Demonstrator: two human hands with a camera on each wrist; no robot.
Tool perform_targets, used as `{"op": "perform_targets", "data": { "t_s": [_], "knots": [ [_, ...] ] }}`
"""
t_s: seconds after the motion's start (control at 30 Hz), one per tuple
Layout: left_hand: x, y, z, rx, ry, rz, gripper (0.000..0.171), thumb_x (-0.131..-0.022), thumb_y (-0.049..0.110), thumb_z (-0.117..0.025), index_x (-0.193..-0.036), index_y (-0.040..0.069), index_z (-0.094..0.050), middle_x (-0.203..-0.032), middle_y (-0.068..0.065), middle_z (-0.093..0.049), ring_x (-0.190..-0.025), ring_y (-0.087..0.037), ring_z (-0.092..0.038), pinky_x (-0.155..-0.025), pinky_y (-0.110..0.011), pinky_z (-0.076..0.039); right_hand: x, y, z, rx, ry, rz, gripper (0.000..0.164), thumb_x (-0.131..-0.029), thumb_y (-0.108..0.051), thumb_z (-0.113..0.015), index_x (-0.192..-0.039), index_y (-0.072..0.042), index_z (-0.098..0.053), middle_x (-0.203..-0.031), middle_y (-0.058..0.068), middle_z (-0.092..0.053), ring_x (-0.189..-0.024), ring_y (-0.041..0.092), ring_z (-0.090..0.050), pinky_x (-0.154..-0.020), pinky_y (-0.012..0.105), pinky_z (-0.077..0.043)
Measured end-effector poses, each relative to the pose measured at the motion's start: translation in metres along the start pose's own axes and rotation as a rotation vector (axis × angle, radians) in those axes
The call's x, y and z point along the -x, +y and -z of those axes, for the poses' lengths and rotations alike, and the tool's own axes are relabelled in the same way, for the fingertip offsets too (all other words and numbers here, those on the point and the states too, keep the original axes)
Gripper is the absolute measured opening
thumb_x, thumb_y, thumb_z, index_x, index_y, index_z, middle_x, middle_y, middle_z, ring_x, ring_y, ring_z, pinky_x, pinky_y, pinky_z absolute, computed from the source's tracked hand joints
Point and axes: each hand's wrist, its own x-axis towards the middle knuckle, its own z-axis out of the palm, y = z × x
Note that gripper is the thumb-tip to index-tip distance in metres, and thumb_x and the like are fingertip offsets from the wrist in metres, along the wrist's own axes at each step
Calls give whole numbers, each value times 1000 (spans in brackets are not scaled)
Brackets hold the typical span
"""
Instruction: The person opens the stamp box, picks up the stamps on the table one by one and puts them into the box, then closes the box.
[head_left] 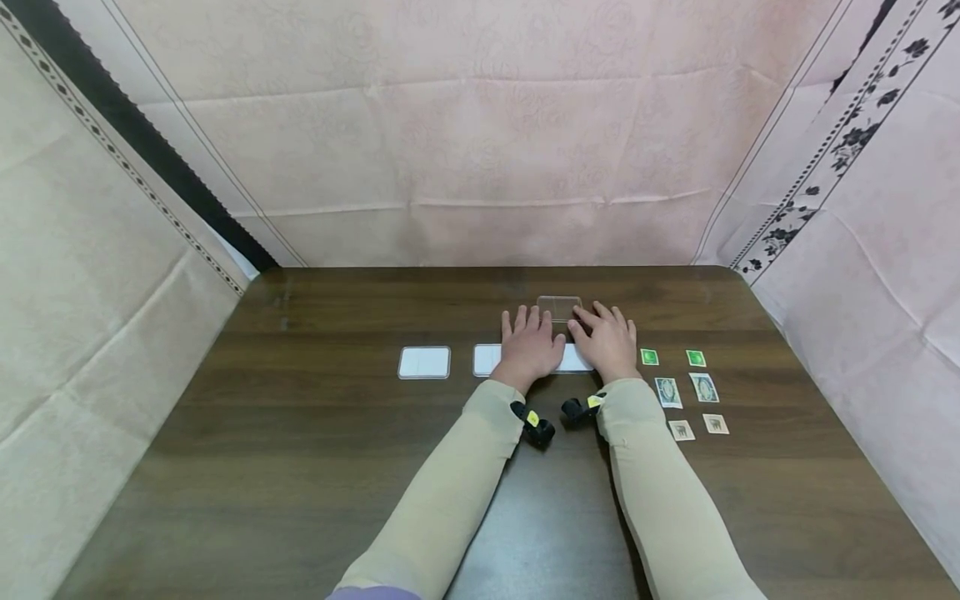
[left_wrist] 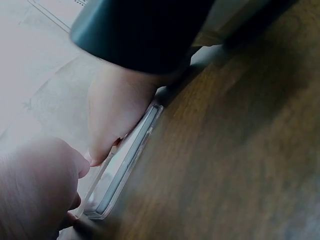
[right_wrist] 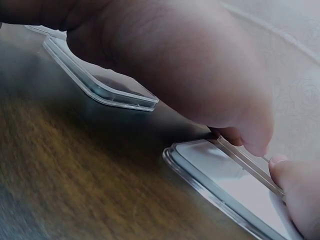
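Observation:
A clear plastic lid (head_left: pixel 558 305) stands tilted up at the back edge of a white flat case (head_left: pixel 575 360). My left hand (head_left: pixel 529 343) pinches the lid's left side, its thumb pointing toward the other hand. From the right, my right hand (head_left: pixel 609 345) holds the lid's other side. In the right wrist view, the lid's edge (right_wrist: pixel 250 167) passes by both thumbs above the case's white surface (right_wrist: pixel 215 170). Under my left wrist, a second white case (head_left: pixel 485 358) is partly hidden. The left wrist view shows the case's clear rim (left_wrist: pixel 131 170) between the hands.
A third white case (head_left: pixel 423 362) lies to the left on the brown wooden table (head_left: pixel 300 467). Right of my hands, small cards lie in two columns: green cards (head_left: pixel 696 358), blue-patterned cards (head_left: pixel 703 387) and pale cards (head_left: pixel 716 424). Cloth (head_left: pixel 480 150) hangs behind the table.

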Motion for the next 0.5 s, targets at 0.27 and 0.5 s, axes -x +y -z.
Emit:
{"op": "perform_targets", "data": {
  "t_s": [0.27,0.5],
  "knots": [
    [8,-14,9,43,86,-47,65,-107,50,-32,-161,14,-27,-165,-6,-28,-155,-27,-12,-123,-53,2,4,-2,-1,-80,88,71,58,-104,-47,-48,-156,-19,-42,-160,19,-34,-150,44,-20,-118,66,-8],
    [28,-55,26,157,273,-128,52,-105,40,-47,-147,10,-52,-148,-8,-53,-143,-26,-40,-124,-47,-13,11,-9,-6,-107,217,243,53,-104,-41,-52,-150,-13,-50,-149,18,-49,-144,41,-34,-120,59,-15]
  ]
}}
